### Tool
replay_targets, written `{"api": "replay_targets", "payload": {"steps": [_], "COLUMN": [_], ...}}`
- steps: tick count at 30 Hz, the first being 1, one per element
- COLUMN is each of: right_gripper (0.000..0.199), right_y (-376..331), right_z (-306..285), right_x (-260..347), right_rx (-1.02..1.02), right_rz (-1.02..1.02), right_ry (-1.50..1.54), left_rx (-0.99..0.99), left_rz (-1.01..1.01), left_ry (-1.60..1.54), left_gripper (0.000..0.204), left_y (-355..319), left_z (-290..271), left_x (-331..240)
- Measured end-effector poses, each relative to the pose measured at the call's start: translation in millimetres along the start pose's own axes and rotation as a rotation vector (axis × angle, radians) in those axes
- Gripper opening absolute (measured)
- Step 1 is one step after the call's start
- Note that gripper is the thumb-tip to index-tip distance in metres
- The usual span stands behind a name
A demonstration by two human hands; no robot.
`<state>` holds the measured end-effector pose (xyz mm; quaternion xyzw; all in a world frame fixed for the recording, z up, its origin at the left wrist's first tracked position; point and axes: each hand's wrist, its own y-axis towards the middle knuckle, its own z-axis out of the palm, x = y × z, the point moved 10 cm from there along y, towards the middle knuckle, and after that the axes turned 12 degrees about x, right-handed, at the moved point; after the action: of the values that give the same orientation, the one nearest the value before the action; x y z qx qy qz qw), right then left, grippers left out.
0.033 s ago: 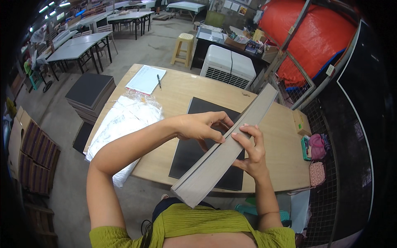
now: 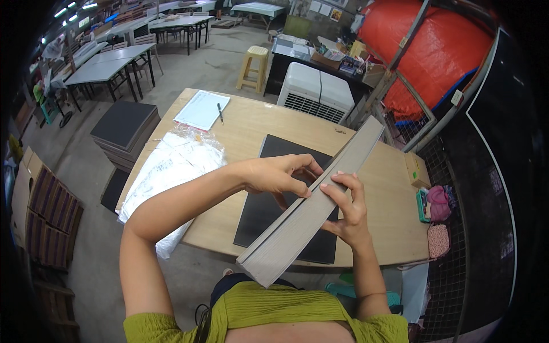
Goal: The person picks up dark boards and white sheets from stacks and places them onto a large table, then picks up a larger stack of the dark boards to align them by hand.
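Tilted on its edge over the table, a long grey box runs from near my chest up to the far right. A dark seam shows along its narrow side. My left hand grips it from the left, thumb at the seam and the other fingers partly hidden behind the box. My right hand holds it from the right, fingertips pressed on the grey side and the thumb lower down. Beneath the box, a flat black panel or box lies on the wooden table, partly covered by my hands and the box.
Clear plastic wrapping covers the table's left part, near a white paper sheet and a pen. Dark boards are stacked left of the table. A white air cooler stands beyond it; a pink pouch is at right.
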<state>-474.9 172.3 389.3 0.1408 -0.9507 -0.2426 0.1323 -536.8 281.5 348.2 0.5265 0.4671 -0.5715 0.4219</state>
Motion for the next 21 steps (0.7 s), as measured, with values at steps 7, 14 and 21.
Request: {"api": "replay_targets", "payload": {"steps": [7, 14, 21], "right_gripper": [0.089, 0.089, 0.088], "right_y": [0.8, 1.5, 1.2], "right_z": [1.5, 0.7, 1.6], "right_x": [-0.6, 1.5, 1.2], "right_rx": [0.004, 0.000, -0.001], "right_rz": [-0.001, -0.011, -0.009], "right_ry": [-0.003, -0.006, -0.015], "left_rx": [-0.005, -0.007, 0.005], "left_rz": [0.033, 0.018, 0.038], "left_ry": [0.004, -0.016, -0.020], "left_gripper": [0.059, 0.060, 0.061], "left_y": [-0.2, -2.0, -1.6], "left_z": [0.0, 0.2, -1.4], "left_x": [0.6, -0.5, 0.9]}}
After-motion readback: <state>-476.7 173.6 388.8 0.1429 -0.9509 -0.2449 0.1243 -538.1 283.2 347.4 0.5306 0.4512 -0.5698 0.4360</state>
